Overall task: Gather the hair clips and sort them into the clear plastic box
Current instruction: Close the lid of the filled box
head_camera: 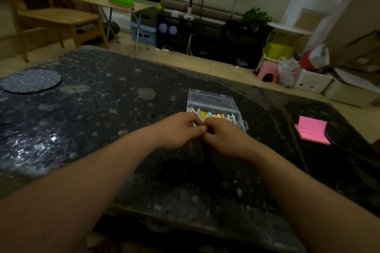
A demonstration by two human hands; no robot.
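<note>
A clear plastic box (211, 99) stands open on the dark speckled table (102, 113), its lid tipped back. Several pastel hair clips (218, 116) in yellow, blue, white and pink lie in a row inside it. My left hand (178, 129) and my right hand (224, 135) meet just in front of the box, fingers curled and fingertips touching each other. They cover the box's near edge. Something small seems pinched between them, but the fingers hide it and I cannot tell what it is.
A pink sticky-note pad (312, 131) on a small board lies to the right on the table. A round dark mat (30, 81) sits at the far left. Beyond the table are a wooden chair (53, 14), a folding table and a pink stool (267, 73).
</note>
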